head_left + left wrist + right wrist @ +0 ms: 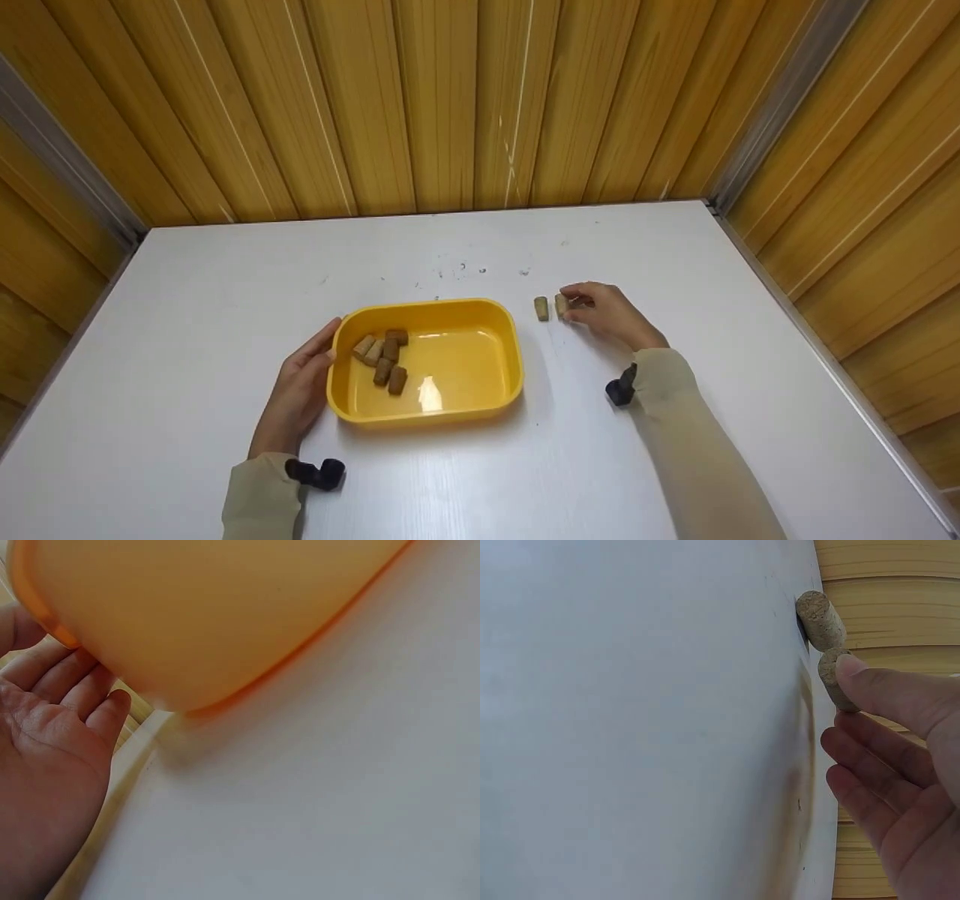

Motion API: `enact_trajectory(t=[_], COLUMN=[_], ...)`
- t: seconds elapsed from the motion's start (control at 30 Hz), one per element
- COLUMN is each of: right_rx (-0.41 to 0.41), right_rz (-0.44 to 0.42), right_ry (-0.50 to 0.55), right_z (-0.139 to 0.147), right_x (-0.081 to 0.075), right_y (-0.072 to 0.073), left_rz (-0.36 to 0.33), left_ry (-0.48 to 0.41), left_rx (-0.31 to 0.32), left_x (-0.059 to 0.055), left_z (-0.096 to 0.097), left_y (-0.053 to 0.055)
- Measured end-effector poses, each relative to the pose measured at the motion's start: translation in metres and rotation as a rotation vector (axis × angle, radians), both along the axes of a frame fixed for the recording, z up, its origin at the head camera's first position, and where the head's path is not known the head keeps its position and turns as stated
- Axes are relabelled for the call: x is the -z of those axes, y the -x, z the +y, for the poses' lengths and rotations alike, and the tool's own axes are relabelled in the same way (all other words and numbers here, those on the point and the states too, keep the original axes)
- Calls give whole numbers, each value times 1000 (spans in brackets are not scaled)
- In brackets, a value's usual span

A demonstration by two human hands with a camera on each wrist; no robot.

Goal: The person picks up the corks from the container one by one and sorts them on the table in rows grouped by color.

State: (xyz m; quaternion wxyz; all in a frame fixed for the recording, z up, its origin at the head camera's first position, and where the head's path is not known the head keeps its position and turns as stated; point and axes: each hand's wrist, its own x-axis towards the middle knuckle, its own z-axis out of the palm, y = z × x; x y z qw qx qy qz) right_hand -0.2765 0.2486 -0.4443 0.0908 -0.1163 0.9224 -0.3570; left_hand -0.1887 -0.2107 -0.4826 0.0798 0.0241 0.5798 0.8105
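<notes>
My left hand [300,382] holds the left end of a yellow plastic tub [427,416], its thumb at the rim. In the left wrist view, the fingers [64,675] pass under the tub's edge, with their tips partly hidden. Several tapered corks [397,380], some light and some darker brown, lie grouped in the tub's left part. To the right of the tub, my right hand [611,315] pinches a light cork [831,675] between thumb and fingers. Just left of it, another light cork [541,308] stands on the table without being held.
The white table [450,487] carries small dark marks behind the tub. Wood-patterned panels [442,105] rise along the back and both sides. A black wrist device [319,474] sits on each sleeve.
</notes>
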Motion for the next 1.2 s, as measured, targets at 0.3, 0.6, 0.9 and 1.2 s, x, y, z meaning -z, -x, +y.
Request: enact_trajectory(t=[0.3,0.6,0.9,1.2], right_rx=[27,28,11,13], right_rz=[-50,-47,-26,-41], right_ry=[-10,-15,-44,-32], right_z=[-1,-2,0,1], right_x=[0,-2,1,1], right_y=[1,1,1,-2], left_rz=[8,17,31,-1], left_ry=[10,16,8,8], left_rx=[10,9,3,0], left_x=[0,-3,0,0], left_z=[-1,-2,-1,0], left_y=[0,1,2,1])
